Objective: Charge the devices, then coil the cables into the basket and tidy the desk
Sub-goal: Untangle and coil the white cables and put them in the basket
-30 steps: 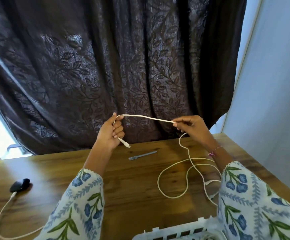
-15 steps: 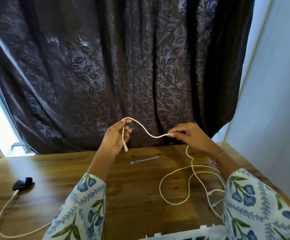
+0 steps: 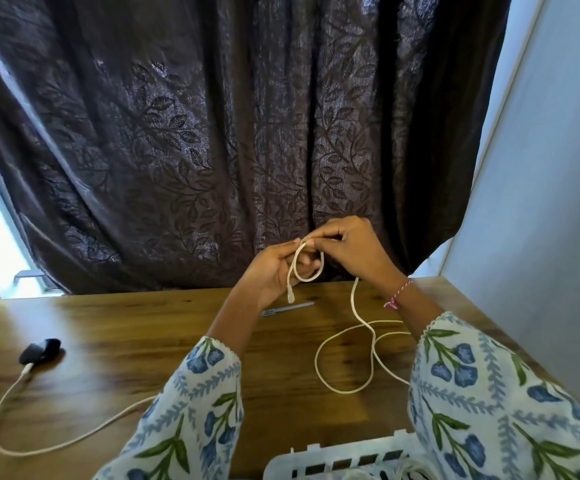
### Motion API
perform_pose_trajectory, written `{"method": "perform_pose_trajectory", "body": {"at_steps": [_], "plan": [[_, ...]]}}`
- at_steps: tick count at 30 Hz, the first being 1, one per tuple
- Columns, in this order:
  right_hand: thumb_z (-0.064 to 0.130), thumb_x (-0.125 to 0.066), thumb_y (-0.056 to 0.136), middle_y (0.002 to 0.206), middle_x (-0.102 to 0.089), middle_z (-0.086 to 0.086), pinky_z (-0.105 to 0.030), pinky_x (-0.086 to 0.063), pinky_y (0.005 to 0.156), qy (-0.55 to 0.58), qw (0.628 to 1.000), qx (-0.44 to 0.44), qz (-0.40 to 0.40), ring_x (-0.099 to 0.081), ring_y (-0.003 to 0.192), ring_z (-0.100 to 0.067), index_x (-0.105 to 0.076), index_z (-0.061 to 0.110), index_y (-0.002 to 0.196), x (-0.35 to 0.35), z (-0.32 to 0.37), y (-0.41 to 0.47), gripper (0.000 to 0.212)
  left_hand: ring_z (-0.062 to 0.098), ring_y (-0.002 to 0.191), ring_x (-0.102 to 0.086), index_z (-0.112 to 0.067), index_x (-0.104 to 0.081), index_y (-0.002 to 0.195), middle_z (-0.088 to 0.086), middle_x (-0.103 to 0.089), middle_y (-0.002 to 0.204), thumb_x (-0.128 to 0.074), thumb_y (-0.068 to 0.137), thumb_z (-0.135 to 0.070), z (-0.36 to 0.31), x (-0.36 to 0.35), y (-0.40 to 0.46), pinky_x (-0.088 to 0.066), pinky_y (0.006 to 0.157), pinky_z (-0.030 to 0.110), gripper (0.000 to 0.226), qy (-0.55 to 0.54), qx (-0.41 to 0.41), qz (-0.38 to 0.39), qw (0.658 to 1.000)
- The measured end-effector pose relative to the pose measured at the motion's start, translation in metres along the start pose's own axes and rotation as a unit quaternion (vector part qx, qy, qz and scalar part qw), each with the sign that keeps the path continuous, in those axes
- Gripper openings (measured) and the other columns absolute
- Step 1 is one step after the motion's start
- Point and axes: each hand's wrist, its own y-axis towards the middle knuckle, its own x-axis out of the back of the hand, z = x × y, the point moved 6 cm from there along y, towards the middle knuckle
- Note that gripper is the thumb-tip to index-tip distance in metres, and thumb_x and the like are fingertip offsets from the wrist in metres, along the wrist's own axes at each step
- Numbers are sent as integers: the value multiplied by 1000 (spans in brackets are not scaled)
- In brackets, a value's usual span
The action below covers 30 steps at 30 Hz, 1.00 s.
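The hands have closed together: left hand [image 3: 274, 268] and right hand [image 3: 347, 247] both pinch the white cable [image 3: 371, 344] into a small loop above the desk [image 3: 143, 341]; the basket [image 3: 333, 462] is cut off at the desk's near edge.

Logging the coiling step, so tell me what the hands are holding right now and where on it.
Both hands pinch the white cable at the top of a small loop near its plug end: left hand, right hand.

Wooden desk [image 3: 115, 341] bearing black device [image 3: 40, 350], cables [image 3: 371, 355], pen [image 3: 287, 309], basket [image 3: 330, 462].
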Motion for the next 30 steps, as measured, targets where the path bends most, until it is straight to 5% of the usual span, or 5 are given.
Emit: {"method": "perform_pose_trajectory", "body": {"at_steps": [4, 9, 16, 23, 30], "plan": [[9, -73, 75, 79, -65, 2, -8, -43, 71, 10, 999, -7, -37, -57, 72, 0, -76, 11, 86, 2, -3, -1, 11, 3, 28, -29, -9, -50, 72, -10, -32, 36, -30, 100, -16, 7, -4, -3, -39, 40, 16, 36, 10, 19, 12, 1000], [10, -71, 78, 86, -72, -1, -10, -46, 78, 53, 998, -21, 11, -65, 78, -2, -75, 10, 90, -4, -12, -4, 13, 2, 26, -23, -13, -40, 66, -9, -27, 35, -28, 101, -23, 14, -4, -2, -18, 30, 13, 38, -74, 32, 58, 995], [-3, -64, 81, 67, -71, 9, -6, -42, 54, 147, 986, -71, -27, -58, 55, 3, -67, -1, 104, 19, -41, -23, 23, 3, 26, -27, -15, -47, 56, -9, -29, 36, -34, 94, -25, 13, 15, -7, -24, 35, 14, 41, -170, 17, 82, 982], [6, -68, 80, 86, -72, -1, -15, -50, 77, 105, 992, -68, -35, -65, 76, -5, -71, 18, 94, 29, -50, -23, 19, 2, 24, -24, -15, -50, 53, -9, -31, 35, -38, 88, -25, 21, 10, -17, -20, 33, 13, 38, -156, 43, 114, 980], [6, -67, 80, 84, -72, 1, -10, -48, 68, 103, 992, -75, -12, -64, 74, -1, -70, 18, 98, 23, -55, -31, 22, 6, 34, -9, -15, -51, 53, -10, -33, 34, -41, 89, -26, 20, 16, -23, -23, 33, 13, 39, -124, 68, 146, 979]]}}
